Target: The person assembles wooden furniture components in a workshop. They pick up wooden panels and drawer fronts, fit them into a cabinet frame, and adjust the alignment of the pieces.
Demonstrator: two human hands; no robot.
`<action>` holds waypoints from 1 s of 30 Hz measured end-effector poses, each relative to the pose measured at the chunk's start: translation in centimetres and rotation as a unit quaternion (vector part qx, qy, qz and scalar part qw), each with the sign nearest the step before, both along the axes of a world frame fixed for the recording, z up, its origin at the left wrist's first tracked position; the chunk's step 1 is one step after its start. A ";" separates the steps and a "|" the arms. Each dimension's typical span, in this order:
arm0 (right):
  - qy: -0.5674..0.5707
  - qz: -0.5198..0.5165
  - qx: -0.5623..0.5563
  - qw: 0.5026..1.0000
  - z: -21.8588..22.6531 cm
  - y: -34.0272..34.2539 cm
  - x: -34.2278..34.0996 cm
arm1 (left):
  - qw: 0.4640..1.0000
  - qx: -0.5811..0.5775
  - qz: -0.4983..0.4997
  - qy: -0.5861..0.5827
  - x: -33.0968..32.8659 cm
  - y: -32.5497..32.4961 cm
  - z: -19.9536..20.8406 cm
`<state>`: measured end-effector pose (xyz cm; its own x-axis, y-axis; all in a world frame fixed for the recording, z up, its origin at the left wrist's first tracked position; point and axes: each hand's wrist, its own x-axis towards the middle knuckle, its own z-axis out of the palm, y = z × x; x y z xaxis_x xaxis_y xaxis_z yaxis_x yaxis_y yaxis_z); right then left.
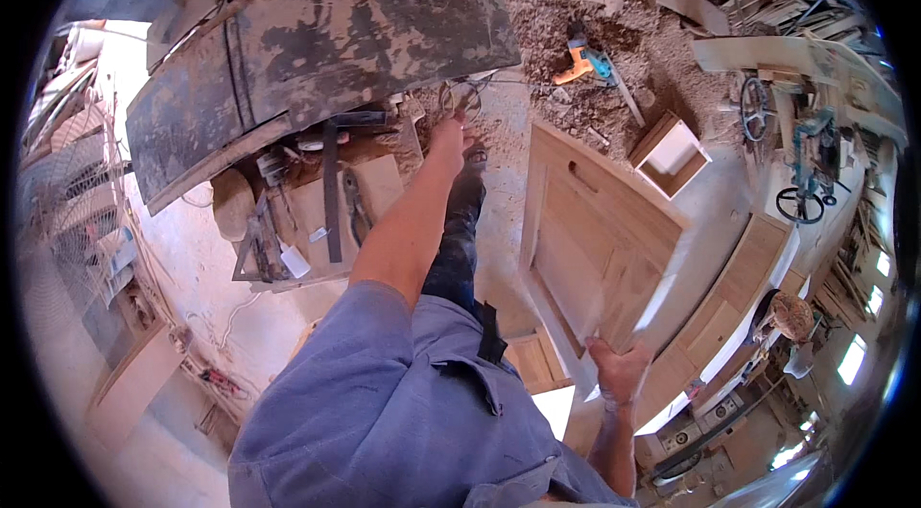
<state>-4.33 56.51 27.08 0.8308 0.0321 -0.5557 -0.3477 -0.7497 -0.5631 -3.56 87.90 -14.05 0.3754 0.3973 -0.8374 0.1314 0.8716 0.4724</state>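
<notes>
The panel door (606, 211) right of centre is pale wood, smooth and matt, its grain showing. Just above it, the small box (660, 138) pairs bare wood outside with a smooth white inner face. In the upper left, the worktop (365, 14) has a dark, blotchy, worn surface. The power drill (580, 63) at upper centre looks like orange and teal plastic, lying on rough, crumbly wood shavings (628, 4). The handwheel (800, 206) at right is dark metal. The greyish-blue shirt (384, 393) is matt, creased cloth.
</notes>
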 end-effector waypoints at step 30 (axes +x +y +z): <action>-0.089 0.347 -0.028 0.933 -6.0 29.4 25.2 | 0.725 -0.170 0.653 0.140 8.1 3.9 -19.4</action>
<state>20.90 85.93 21.11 0.7002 0.5712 -0.4283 0.3271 -0.7899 -0.5188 4.57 91.78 -33.42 -0.3381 0.0141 -0.9410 -0.8609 0.3993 0.3153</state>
